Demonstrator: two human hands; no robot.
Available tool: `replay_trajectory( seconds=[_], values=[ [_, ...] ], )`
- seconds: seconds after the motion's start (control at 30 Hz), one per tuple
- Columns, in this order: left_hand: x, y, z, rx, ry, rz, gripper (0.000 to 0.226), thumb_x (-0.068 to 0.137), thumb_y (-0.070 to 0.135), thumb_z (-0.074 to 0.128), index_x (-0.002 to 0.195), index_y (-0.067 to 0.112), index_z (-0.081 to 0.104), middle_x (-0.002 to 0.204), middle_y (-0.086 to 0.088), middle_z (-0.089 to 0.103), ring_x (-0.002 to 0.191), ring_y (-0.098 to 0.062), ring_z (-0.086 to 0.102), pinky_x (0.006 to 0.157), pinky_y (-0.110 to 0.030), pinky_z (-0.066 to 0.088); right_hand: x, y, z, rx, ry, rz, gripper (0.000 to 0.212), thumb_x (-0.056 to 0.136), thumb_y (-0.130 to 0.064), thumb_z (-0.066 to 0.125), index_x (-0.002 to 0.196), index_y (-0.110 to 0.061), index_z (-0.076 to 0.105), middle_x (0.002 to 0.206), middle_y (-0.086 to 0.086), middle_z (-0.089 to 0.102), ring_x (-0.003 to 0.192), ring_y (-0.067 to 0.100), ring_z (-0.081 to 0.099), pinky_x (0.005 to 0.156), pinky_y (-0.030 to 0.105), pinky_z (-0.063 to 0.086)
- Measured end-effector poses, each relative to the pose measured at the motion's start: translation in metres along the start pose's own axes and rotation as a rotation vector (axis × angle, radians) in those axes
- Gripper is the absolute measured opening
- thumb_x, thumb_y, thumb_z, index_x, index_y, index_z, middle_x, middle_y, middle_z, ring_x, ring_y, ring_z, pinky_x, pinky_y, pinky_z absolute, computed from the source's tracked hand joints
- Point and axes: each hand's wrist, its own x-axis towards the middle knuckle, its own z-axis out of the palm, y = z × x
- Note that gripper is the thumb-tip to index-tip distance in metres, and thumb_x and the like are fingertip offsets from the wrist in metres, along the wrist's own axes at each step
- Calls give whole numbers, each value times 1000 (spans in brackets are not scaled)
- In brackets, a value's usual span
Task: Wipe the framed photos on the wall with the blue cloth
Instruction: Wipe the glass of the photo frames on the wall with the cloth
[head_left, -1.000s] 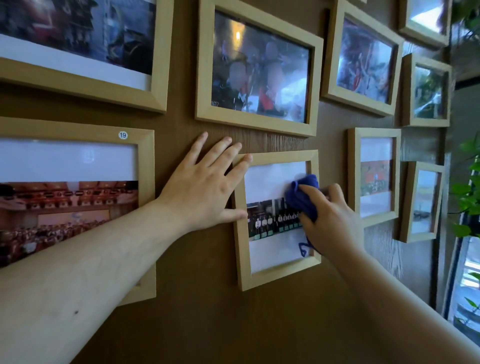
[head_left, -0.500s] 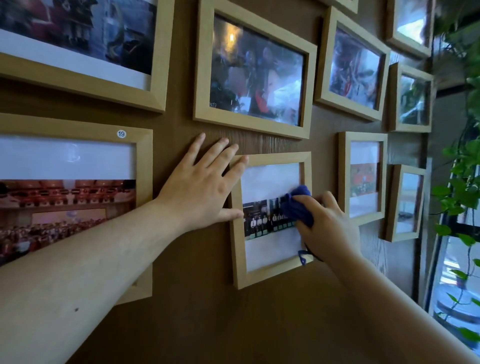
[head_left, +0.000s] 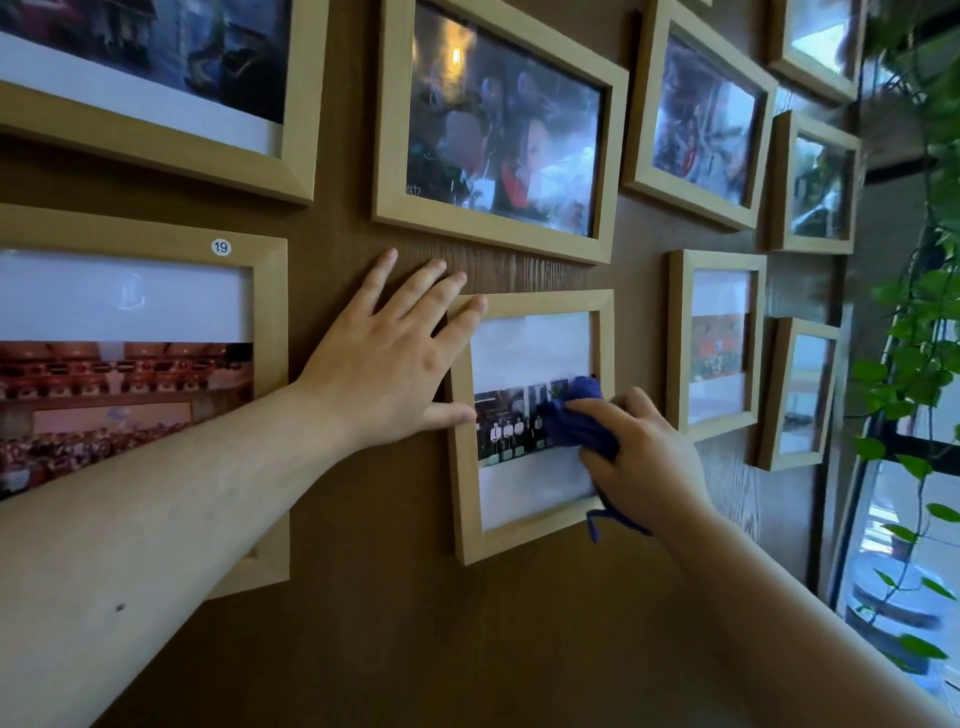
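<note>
A right hand (head_left: 641, 457), fingers bunched around the blue cloth (head_left: 574, 415), has slid down the small framed photo (head_left: 530, 421) to mid-glass, wiping underway; the left hand (head_left: 387, 358), fingers spread, steadies its frame.
</note>
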Motion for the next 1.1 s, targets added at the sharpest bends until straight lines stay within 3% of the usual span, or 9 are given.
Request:
replay_trajectory(
  seconds=[0.1, 0.27, 0.4, 0.57, 0.73, 0.93, 1.1],
  values=[
    [0, 0, 0, 1, 4, -3, 98, 74, 76, 44, 148, 14, 25, 155, -19, 29, 146, -33, 18, 118, -59, 9, -18, -4, 10, -33, -32, 40, 44, 76, -28, 61, 119, -32, 56, 100, -4, 48, 66, 17, 52, 50, 34, 50],
    [-1, 0, 0, 9, 20, 4, 98, 74, 74, 49, 147, 13, 27, 154, -20, 31, 145, -34, 20, 118, -59, 10, -41, -48, 28, 30, -208, -207, 47, 77, -37, 58, 122, -35, 46, 109, -2, 49, 66, 11, 45, 53, 19, 36],
    [0, -1, -1, 8, 12, 10, 98, 74, 74, 48, 148, 14, 25, 155, -19, 30, 146, -33, 20, 118, -59, 11, -33, -43, 20, 66, -347, -267, 49, 79, -45, 43, 127, -39, 40, 102, -9, 42, 69, 9, 45, 54, 19, 33],
    [0, 0, 1, 2, 12, 5, 99, 73, 74, 49, 148, 15, 24, 155, -19, 28, 146, -33, 19, 118, -59, 8, -38, -29, 16, -7, -526, -316, 47, 80, -48, 42, 126, -50, 35, 92, -14, 38, 65, 6, 43, 52, 19, 28],
    [0, 2, 0, -8, 0, -7, 99, 73, 74, 48, 148, 15, 24, 156, -18, 27, 147, -32, 17, 118, -60, 7, -34, -13, 13, -59, -520, -213, 44, 77, -50, 41, 121, -50, 40, 85, -14, 40, 63, 5, 44, 50, 23, 30],
    [0, 3, -1, 1, -18, -27, 99, 74, 75, 48, 149, 17, 20, 159, -16, 21, 148, -31, 12, 118, -59, 6, -34, 15, 4, -186, -451, 13, 26, 82, -46, 48, 108, -44, 50, 91, -11, 48, 71, 12, 52, 54, 29, 41],
    [0, 6, 0, -11, -14, -33, 99, 74, 73, 51, 149, 17, 20, 160, -17, 15, 148, -31, 9, 118, -59, 5, -41, 8, 3, -497, -374, -124, 25, 88, -40, 47, 110, -30, 46, 97, -2, 47, 68, 18, 54, 53, 32, 46]
  ],
)
